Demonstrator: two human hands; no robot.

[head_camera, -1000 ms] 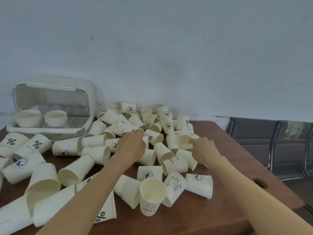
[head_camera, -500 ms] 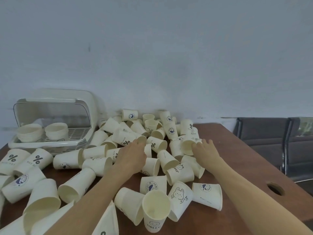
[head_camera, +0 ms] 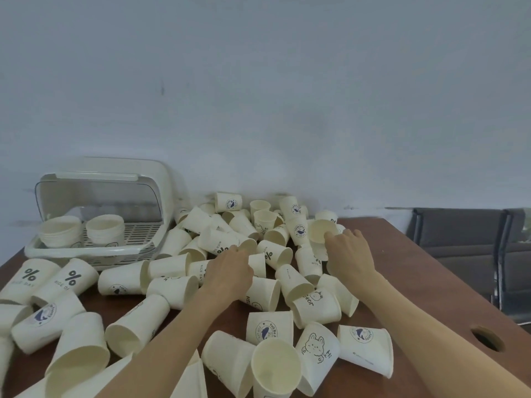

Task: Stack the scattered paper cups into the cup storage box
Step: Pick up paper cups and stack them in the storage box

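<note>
1. Lots of paper cups (head_camera: 221, 271) are lying all over the brown surface (head_camera: 402, 282). Most are tipped on their sides, and many are touching or leaning on each other.
2. Some cups are showing a big percent sign (head_camera: 31, 274), some a little bear face (head_camera: 313, 346), and some a round blue picture.
3. The cup storage box (head_camera: 97, 255) is sitting at the far left of the surface, close to the wall. Its see-through lid (head_camera: 100, 196) is standing open.
4. Two short stacks of cups (head_camera: 83, 231) are standing upright side by side inside the box, on its slotted floor.
5. The left hand (head_camera: 230, 272) is reaching into the middle of the pile. Its fingers are bending down over the cups there. I cannot tell if it is holding one, because the back of the hand is hiding the fingers.
6. The right hand (head_camera: 349, 254) is reaching to the far right part of the pile. Its fingertips are touching the rim of an open cup (head_camera: 320, 231) whose mouth is facing us. I cannot tell if it is gripping that cup.
7. A round hole (head_camera: 487, 339) is showing in the surface near the right edge.
8. Grey chairs (head_camera: 465, 239) are standing past the surface on the right, in front of a pale wall (head_camera: 258, 96).
</note>
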